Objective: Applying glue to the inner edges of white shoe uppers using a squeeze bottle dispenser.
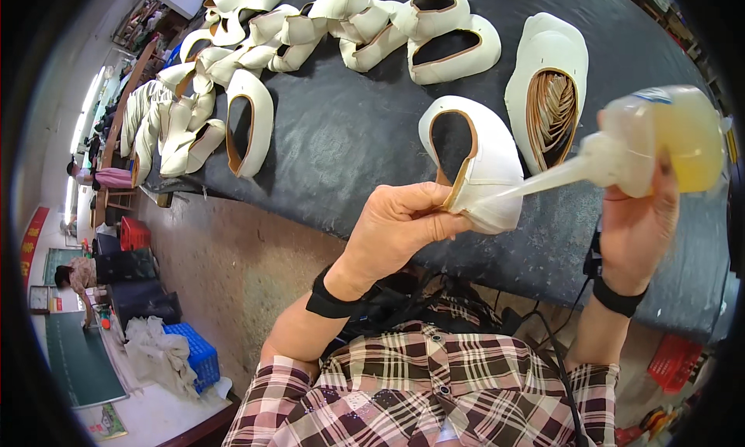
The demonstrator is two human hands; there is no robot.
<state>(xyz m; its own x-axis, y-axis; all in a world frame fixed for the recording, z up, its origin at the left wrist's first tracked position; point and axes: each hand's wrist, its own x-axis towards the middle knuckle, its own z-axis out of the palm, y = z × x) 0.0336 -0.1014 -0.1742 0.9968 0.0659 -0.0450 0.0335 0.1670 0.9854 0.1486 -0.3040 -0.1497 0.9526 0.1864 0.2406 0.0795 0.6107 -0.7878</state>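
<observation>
Between thumb and fingers, my left hand (403, 226) pinches the brown-lined edge of a white shoe upper (494, 164), holding it over the dark table near its front edge. My right hand (640, 222) grips a translucent squeeze bottle (687, 136) of yellowish liquid, tipped on its side. Its long white nozzle (547, 177) points left, and the tip meets or nearly meets the upper beside my left fingers. Just beyond lies a nested stack of white uppers (551, 51), brown linings showing inside.
Many white uppers (361, 20) lie in overlapping rows along the far left of the black table (341, 136). A single upper (260, 121) sits near its left edge. Further left, a person (80, 280) bends over a green-topped table (74, 354) near a blue crate (194, 358).
</observation>
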